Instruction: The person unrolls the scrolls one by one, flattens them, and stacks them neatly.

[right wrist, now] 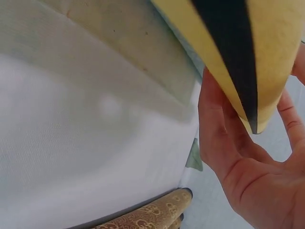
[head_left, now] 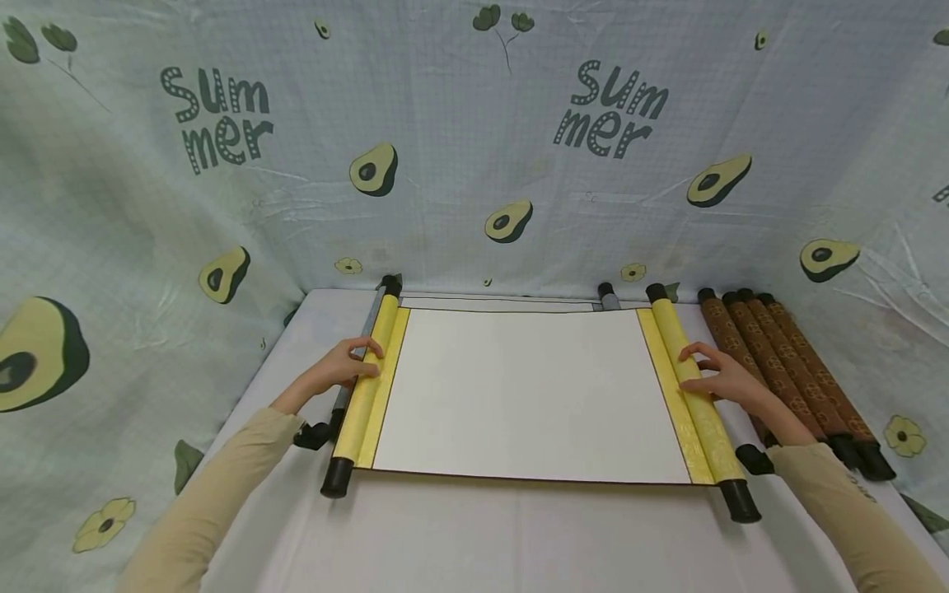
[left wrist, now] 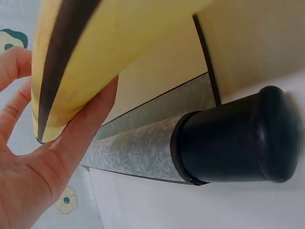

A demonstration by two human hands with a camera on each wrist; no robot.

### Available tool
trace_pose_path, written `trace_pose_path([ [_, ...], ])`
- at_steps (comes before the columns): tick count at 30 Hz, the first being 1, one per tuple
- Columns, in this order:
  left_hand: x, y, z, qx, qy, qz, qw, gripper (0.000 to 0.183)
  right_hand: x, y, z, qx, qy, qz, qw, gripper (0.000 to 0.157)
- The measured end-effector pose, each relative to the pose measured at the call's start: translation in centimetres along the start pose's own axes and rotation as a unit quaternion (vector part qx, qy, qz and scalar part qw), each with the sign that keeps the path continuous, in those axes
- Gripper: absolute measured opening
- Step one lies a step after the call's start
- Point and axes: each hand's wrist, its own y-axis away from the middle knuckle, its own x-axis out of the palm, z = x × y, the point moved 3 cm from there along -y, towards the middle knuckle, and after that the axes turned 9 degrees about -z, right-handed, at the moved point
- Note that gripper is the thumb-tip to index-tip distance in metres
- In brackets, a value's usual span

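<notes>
A partly unrolled scroll [head_left: 526, 395] with a blank white middle and yellow ends spans both hands in the head view. My left hand [head_left: 337, 368] grips the left yellow roll [head_left: 359, 428], thumb and fingers curled around it. The right yellow roll [head_left: 704, 428] is held the same way by my right hand [head_left: 726, 383]. Both wrist views show the rolls raised above what lies beneath. Under the yellow scroll is a grey patterned scroll [left wrist: 138, 148] with a black end knob [left wrist: 238, 138]; its middle is mostly hidden in the head view.
Several brown patterned scrolls [head_left: 797, 366] with black ends lie rolled side by side at the table's right. The white table [head_left: 460, 543] meets a cloth backdrop [head_left: 445, 99] printed with avocados at the back and sides.
</notes>
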Motion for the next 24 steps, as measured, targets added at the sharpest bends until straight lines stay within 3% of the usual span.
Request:
trace_pose_path([
  [9, -0.02, -0.21, 0.06, 0.003, -0.014, -0.014, 0.9998, 0.034, -0.22, 0.06, -0.58, 0.008, 0.01, -0.018, 1.0, 0.059],
  [17, -0.14, -0.33, 0.3, -0.007, -0.004, -0.018, 0.9998, 0.035, -0.16, 0.08, -0.84, 0.019, -0.023, -0.009, 0.999, 0.07],
  [24, -0.3, -0.59, 0.42, -0.026, 0.019, -0.021, 0.9992, 0.052, -0.22, -0.06, -1.03, 0.028, -0.04, -0.003, 0.999, 0.073],
])
